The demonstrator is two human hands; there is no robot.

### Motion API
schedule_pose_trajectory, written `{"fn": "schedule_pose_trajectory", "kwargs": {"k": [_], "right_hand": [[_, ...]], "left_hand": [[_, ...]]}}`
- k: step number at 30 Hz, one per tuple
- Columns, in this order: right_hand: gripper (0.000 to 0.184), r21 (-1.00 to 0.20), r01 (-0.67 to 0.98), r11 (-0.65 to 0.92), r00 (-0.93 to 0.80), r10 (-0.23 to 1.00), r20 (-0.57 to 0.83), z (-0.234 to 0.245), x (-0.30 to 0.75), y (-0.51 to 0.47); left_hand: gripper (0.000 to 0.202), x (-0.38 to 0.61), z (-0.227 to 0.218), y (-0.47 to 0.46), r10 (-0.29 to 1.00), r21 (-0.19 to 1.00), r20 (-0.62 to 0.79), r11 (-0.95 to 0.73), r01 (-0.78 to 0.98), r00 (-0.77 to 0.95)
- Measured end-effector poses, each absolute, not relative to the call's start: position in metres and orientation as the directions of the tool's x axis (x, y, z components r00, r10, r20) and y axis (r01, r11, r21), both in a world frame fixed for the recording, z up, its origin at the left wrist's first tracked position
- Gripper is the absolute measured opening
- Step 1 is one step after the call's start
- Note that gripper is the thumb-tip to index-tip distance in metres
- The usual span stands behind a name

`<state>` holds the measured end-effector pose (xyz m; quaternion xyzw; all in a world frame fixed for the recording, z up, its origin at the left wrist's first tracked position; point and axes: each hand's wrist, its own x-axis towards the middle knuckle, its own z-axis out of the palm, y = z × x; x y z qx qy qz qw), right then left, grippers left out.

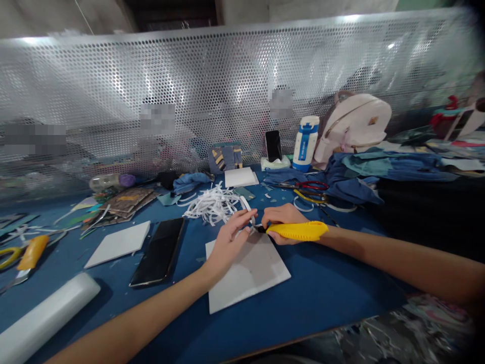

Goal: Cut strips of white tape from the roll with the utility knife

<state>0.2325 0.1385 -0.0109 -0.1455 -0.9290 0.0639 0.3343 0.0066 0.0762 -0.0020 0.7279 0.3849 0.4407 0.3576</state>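
Note:
My right hand [282,218] grips a yellow utility knife [299,230], its blade end pointing left toward my other hand. My left hand [229,240] pinches a thin white strip [247,206] just beside the blade tip. Both hands meet over the far edge of a grey-white square board [246,275] lying on the blue table [333,288]. A heap of white strips [212,205] lies right behind the hands.
A black phone [159,251] and a white board [119,242] lie to the left, with a white roll [45,316] at the near left. Scissors [308,192], blue cloth [364,172], a bottle [305,144] and a pale bag [358,124] stand behind, before a perforated metal screen [227,96].

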Motion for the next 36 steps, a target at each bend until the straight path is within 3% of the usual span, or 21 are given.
{"fn": "schedule_pose_trajectory", "kwargs": {"k": [7, 16, 30, 36], "right_hand": [[0.011, -0.26, 0.268, 0.928, -0.726, 0.372, 0.579, -0.011, 0.23, 0.138], [0.02, -0.37, 0.405, 0.836, -0.743, 0.537, 0.399, -0.013, 0.227, 0.138], [0.023, -0.372, 0.541, 0.754, -0.73, 0.641, 0.239, -0.011, 0.214, 0.124], [0.026, -0.313, 0.607, 0.73, -0.704, 0.677, 0.216, -0.012, 0.208, 0.118]], "left_hand": [[0.035, 0.005, -0.003, 0.077, 0.884, 0.874, 0.339, -0.423, 0.239, 0.322], [0.034, 0.005, -0.004, 0.076, 0.891, 0.895, 0.318, -0.395, 0.206, 0.325], [0.034, 0.005, -0.007, 0.08, 0.905, 0.907, 0.332, -0.384, 0.174, 0.268], [0.034, 0.005, -0.006, 0.078, 0.911, 0.911, 0.333, -0.377, 0.165, 0.244]]}}
